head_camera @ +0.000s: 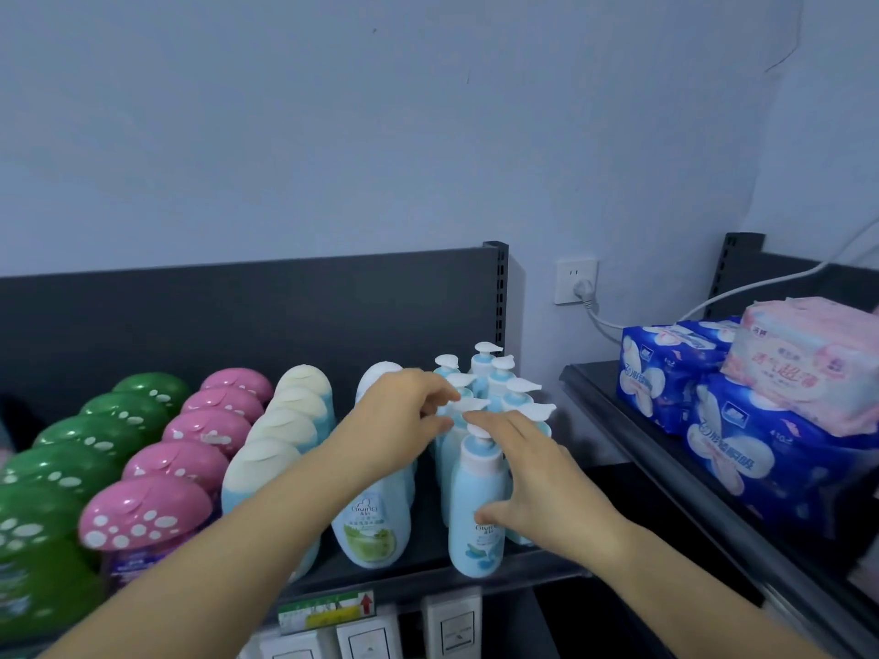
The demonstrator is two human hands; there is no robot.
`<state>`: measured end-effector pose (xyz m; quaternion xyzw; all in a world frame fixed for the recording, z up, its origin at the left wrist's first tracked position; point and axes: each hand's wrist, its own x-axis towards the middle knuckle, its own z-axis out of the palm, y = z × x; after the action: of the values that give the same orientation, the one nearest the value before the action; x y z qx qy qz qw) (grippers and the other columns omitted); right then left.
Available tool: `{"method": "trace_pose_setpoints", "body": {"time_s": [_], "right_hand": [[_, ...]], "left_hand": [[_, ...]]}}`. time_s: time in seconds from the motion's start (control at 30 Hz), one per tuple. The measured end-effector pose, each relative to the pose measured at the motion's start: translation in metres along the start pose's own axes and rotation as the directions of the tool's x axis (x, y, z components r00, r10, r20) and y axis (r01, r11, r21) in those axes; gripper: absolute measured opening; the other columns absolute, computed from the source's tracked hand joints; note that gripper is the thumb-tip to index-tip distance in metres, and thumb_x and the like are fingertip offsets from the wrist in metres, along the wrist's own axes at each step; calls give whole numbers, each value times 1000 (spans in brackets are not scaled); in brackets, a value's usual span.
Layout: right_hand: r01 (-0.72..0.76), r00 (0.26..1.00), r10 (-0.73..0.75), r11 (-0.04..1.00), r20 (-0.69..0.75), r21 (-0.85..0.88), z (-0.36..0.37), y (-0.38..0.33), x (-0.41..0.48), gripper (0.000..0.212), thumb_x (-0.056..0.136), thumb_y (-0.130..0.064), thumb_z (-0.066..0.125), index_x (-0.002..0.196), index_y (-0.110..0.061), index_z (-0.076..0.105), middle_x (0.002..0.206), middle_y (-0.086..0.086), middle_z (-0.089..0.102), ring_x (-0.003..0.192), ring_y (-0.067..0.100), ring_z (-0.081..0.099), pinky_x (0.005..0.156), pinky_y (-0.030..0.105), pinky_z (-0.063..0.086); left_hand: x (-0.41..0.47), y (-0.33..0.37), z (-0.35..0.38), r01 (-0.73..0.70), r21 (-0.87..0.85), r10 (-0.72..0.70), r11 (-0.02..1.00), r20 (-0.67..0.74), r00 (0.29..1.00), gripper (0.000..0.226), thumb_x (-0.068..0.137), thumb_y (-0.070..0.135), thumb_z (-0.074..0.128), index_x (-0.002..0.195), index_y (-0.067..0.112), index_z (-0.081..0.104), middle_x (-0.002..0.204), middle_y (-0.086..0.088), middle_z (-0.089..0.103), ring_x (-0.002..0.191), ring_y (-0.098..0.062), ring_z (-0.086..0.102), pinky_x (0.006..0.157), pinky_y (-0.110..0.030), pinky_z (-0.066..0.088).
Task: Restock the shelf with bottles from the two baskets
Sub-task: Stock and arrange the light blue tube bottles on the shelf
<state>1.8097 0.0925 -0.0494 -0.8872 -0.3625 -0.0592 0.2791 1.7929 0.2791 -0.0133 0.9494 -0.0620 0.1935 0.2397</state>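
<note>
1. Head view, middle of the frame: a dark grey shelf (532, 574) with a dark back panel (238, 316) runs across the lower half, under a pale blue wall (428, 135).
2. Its stock stands in rows running front to back. Green spotted-cap bottles (71, 463) are at far left, with pink spotted-cap bottles (190, 463) beside them, then cream-capped blue bottles (280, 430). A green-label bottle (371, 530) is at the front of the row under the left forearm.
3. At the shelf's right end, pale blue pump bottles (499, 373) with white heads stand packed close in 2 rows.
4. The front pump bottle (475, 497) stands upright at the shelf's front edge, just right of centre.
5. The right hand (542, 478) holds it, with the thumb on its front face by the label and the fingers reaching round its right side.
6. The left hand (404, 420) has its fingers bent, with the tips at the white head of the bottle behind. I cannot tell whether they pinch it or only touch.
7. At right, a second shelf (613, 416) carries blue pad packs (666, 368) with a pink pack (804, 359) on top.
8. Between the 2 shelves, a wall socket (575, 280) has a plug in it, and a white cable (613, 323) runs off to the right.
9. At the bottom, a price tag (328, 611) with a red arrow hangs below the shelf's edge, above white boxes (452, 625).
</note>
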Motion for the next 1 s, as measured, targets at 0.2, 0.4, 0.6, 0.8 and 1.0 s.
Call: {"method": "trace_pose_setpoints", "body": {"time_s": [0.2, 0.4, 0.6, 0.8, 1.0], "right_hand": [[-34, 999, 34, 997, -1, 65, 1, -1, 2, 87, 67, -20, 80, 136, -42, 32, 123, -21, 41, 113, 6, 44, 93, 21, 42], [-41, 999, 42, 997, -18, 59, 2, 2, 3, 89, 64, -21, 81, 137, -41, 35, 125, -22, 43, 113, 6, 45, 94, 21, 42], [-49, 999, 50, 997, -17, 54, 2, 3, 7, 88, 62, -19, 83, 135, -39, 38, 122, -22, 44, 111, 6, 47, 96, 27, 45], [-47, 999, 49, 997, -22, 63, 1, 2, 12, 88, 63, -16, 83, 136, -39, 38, 126, -20, 46, 114, 5, 45, 98, 27, 44], [-41, 999, 41, 998, -12, 48, 2, 3, 18, 88, 65, -15, 82, 136, -39, 37, 127, -18, 45, 114, 5, 45, 95, 23, 44]], "left_hand": [[28, 1, 10, -217, 230, 145, 949, 293, 945, 44, 84, 25, 68, 126, 21, 58, 119, -1, 54, 107, -18, 49, 93, -31, 40], [33, -9, 24, -221, 267, 145, 938, 278, 950, 51, 78, 28, 70, 125, 22, 51, 117, 2, 55, 107, -18, 50, 88, -38, 45], [45, -10, 25, -199, 234, 139, 952, 251, 958, 38, 72, 21, 74, 85, 30, 39, 88, 5, 53, 81, -17, 46, 67, -27, 36], [50, -13, 26, -188, 219, 131, 957, 250, 959, 37, 73, 19, 73, 85, 30, 40, 84, 4, 54, 78, -18, 45, 65, -26, 33], [58, -17, 26, -168, 237, 99, 957, 276, 956, 43, 74, 15, 70, 115, 20, 55, 102, -2, 62, 91, -21, 53, 78, -36, 48]]}}
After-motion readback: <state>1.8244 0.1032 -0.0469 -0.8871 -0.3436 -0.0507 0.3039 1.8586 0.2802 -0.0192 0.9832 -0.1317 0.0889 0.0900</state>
